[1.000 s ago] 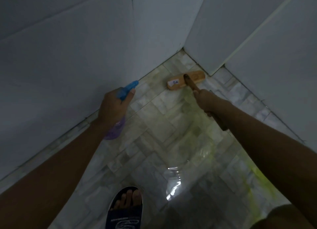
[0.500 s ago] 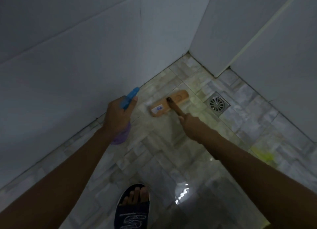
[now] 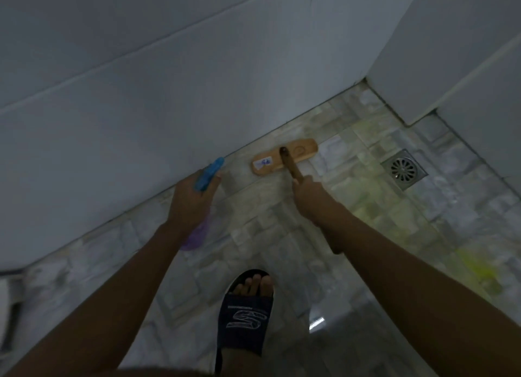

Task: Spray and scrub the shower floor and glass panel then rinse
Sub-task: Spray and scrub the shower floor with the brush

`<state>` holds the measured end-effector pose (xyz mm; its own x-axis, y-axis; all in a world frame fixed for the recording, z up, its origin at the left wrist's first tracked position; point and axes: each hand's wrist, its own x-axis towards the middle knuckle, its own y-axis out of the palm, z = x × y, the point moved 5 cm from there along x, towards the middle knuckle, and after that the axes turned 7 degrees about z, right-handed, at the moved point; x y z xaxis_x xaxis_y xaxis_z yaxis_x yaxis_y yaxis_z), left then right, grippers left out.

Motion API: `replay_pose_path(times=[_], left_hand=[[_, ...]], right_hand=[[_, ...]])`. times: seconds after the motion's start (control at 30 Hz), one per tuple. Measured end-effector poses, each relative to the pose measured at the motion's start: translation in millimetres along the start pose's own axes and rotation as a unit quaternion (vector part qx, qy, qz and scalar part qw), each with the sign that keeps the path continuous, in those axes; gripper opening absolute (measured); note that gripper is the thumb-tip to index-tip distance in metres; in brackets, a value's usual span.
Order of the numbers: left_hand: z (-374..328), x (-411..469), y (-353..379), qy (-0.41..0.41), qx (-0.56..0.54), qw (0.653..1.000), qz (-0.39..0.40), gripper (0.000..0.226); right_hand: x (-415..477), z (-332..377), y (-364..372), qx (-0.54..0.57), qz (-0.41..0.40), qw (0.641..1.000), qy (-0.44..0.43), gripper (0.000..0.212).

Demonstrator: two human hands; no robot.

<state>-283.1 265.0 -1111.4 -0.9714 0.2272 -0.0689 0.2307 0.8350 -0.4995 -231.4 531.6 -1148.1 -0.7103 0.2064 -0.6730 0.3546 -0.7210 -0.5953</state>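
Gripped by the right hand (image 3: pixel 308 196), the brush (image 3: pixel 284 157) was laid flat on the shower floor (image 3: pixel 366 207) beside the wall (image 3: pixel 197 94); the spray bottle (image 3: pixel 210 173) was held by the left hand (image 3: pixel 191 204). Overlapping strokes were called for.

Brush (image 3: pixel 284 157) on floor (image 3: pixel 253 221), left of drain (image 3: pixel 404 169)

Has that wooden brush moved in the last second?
Yes. The brush, held by the right hand, has slid left along the wall, away from the corner and the drain. The left hand holds the bottle.
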Motion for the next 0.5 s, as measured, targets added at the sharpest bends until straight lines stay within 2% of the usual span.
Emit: replay_pose_path(times=[0.17, 0.23, 0.33, 0.5], left_hand=[[14.7, -15.5, 3.4, -0.017, -0.001, 1.000, -0.008, 0.054], [16.5, -19.4, 7.4, -0.020, 0.010, 1.000, -0.006, 0.051], [12.5, -21.3, 9.2, -0.008, 0.017, 1.000, -0.006, 0.045], [-0.4, -18.8, 14.9, 0.006, 0.041, 0.999, -0.023, 0.042]], right_hand=[[-50.9, -67.5, 7.6, -0.054, 0.029, 0.998, 0.033, 0.044], [-55.2, -73.8, 0.9, -0.063, 0.019, 0.997, 0.039, 0.045], [-29.0, -41.7, -15.6, -0.033, 0.005, 0.998, 0.049, 0.045], [16.9, 33.3, -13.4, -0.002, 0.000, 1.000, -0.003, 0.045]])
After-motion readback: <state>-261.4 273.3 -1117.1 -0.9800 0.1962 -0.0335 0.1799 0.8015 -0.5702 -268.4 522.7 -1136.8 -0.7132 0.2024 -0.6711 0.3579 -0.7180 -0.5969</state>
